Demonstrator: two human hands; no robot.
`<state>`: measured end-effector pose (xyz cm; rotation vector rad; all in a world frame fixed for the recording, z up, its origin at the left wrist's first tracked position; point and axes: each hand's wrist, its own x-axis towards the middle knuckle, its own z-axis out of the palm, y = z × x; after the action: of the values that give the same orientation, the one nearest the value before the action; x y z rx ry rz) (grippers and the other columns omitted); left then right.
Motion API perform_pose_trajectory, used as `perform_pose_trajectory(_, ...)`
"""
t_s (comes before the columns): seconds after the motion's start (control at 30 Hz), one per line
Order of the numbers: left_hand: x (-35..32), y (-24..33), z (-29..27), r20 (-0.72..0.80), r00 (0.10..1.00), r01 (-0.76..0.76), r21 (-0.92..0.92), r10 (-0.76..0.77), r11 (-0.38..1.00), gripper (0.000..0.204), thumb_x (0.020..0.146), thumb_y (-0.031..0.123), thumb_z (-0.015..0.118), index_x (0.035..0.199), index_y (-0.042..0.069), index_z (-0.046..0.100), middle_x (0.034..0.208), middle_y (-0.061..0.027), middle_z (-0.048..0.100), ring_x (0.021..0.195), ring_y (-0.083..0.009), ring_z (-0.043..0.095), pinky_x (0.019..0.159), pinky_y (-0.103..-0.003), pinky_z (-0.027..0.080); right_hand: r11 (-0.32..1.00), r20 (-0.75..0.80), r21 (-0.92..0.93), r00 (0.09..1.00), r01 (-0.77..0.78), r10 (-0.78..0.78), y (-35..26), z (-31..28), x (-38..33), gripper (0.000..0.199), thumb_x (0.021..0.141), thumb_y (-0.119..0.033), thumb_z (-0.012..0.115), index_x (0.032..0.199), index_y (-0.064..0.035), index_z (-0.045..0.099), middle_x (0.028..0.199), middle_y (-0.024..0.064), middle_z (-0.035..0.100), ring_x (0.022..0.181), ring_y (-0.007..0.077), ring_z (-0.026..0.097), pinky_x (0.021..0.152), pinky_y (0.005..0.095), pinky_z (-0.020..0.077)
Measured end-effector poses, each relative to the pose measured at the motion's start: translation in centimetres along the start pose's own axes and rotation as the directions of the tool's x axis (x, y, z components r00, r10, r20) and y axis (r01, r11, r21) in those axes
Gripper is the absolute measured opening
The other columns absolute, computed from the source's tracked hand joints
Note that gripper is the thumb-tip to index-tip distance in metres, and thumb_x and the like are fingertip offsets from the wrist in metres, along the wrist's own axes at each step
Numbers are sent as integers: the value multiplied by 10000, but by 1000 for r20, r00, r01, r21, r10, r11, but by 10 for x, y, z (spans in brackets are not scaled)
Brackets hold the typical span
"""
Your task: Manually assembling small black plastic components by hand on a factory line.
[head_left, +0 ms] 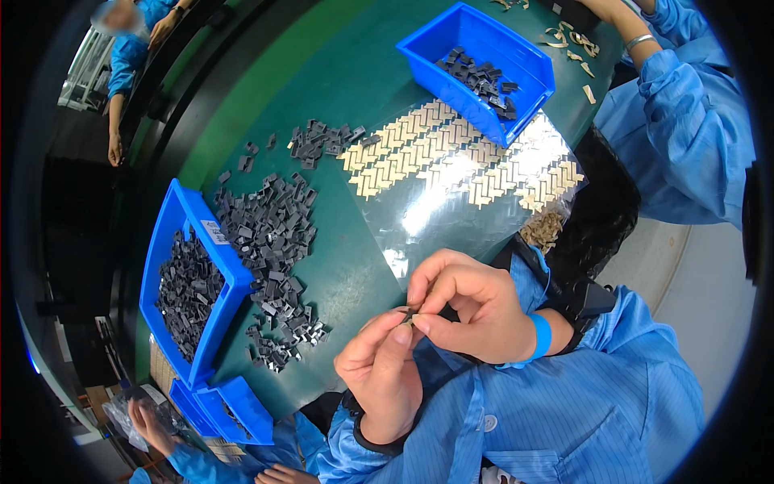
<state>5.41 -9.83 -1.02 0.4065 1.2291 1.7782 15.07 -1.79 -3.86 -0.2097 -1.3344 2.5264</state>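
Close in front of my body, my left hand (pixel 384 369) pinches a small dark grey plastic piece (pixel 409 315) between thumb and fingers. My right hand (pixel 476 313), with a blue band at its wrist, meets it there, thumb and forefinger closed on the same piece. A pale tan bit shows at the fingertips, too small to make out. Just beyond my hands lies a clear sheet (pixel 451 230) carrying rows of tan L-shaped stickers (pixel 476 165). A pile of loose dark grey pieces (pixel 270 230) spreads over the green table (pixel 347 278) to the left.
A blue bin (pixel 230 262) full of dark pieces stands at the left. Another blue bin (pixel 516 60), partly filled, rests on the sheet's far edge. Tan scraps (pixel 544 230) lie beside my right arm. Co-workers' arms (pixel 637 44) reach in at upper right and lower left.
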Motion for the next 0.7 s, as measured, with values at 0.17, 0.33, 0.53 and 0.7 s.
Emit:
perform_pose_trajectory(0.17,1,0,1,6,1000,-13,-24,13,1000,184,831,-8,516,993,-54,591,917,-164,640,802,-253,645,738,-335,533,1000,3,15,1000,1,-1,1,1,1,92,793,-38,649,760,5,574,784,46,530,739,108,473,669,251,382)
perform_pose_trajectory(0.33,-1,-4,-10,59,993,-108,157,100,982,180,831,-1,562,1003,-47,587,939,-158,637,837,-208,629,752,-312,520,999,9,33,1000,1,-1,0,-5,0,93,793,-37,650,759,6,574,785,46,529,743,108,473,673,251,382)
perform_pose_trajectory(0.53,-4,5,-7,147,965,-252,265,219,931,259,813,-12,610,1058,-68,545,965,-170,628,868,-194,624,781,-286,504,999,11,52,1000,3,-3,-13,-14,0,94,792,-35,651,757,7,574,786,46,529,749,107,472,678,251,381)
perform_pose_trajectory(0.7,-2,7,-11,181,966,-227,251,185,941,303,806,-43,614,1097,-79,538,961,-170,635,867,-177,625,783,-264,496,997,11,73,1000,5,-6,-17,-21,-2,95,792,-33,652,756,7,574,787,46,528,754,107,472,682,250,380)
